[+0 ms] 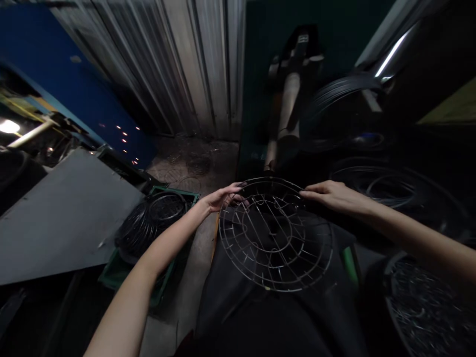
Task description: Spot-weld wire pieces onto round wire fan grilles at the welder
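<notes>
While a round, silver-grey wire grille [275, 238] of concentric rings and radial spokes lay flat on a dark surface close before the person, a tall wall of pale corrugated metal [178, 64] rose well beyond the grille, to its far left. A broad flat grey sheet panel [63, 213] lay left of the grille. Big dark coils of wire [394, 183] were stacked to the grille's right. A green plastic crate [111, 275] stood just left of the grille, filled with black wire rings [148, 223]. A round dark container of small metal bits [427, 302] sat at the grille's near right.

The left hand [219, 198] was at the grille's far-left rim, its fingers [234, 188] curled closed around the outer wire. The right hand [330, 196] was at the far-right rim, fingers [308, 191] held nearly straight and close together, tips touching the outer ring; whether the thumb closed beneath could not be told. A small green stick-like piece [348, 265] lay just right of the grille.
</notes>
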Demonstrator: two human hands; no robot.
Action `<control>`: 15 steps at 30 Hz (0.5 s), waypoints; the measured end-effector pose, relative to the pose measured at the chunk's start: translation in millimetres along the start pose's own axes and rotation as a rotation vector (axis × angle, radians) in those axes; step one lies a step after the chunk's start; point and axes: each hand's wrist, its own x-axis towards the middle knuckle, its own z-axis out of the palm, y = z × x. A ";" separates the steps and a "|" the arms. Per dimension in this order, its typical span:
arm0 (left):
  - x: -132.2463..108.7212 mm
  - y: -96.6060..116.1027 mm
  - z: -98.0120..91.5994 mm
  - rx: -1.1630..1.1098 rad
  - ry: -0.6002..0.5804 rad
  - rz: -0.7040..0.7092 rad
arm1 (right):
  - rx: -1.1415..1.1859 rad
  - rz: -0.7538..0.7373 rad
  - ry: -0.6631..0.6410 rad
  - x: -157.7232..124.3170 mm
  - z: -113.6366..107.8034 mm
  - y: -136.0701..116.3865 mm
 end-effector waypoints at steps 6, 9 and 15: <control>-5.0 8.2 -7.7 0.055 -0.084 0.000 | 0.047 0.005 -0.024 5.1 0.1 -4.1; -18.4 5.8 -10.4 0.043 -0.030 -0.026 | 0.074 0.043 -0.028 7.3 0.0 -3.4; -46.1 -8.0 2.1 0.030 0.142 0.012 | 0.142 0.068 -0.042 14.7 6.6 15.5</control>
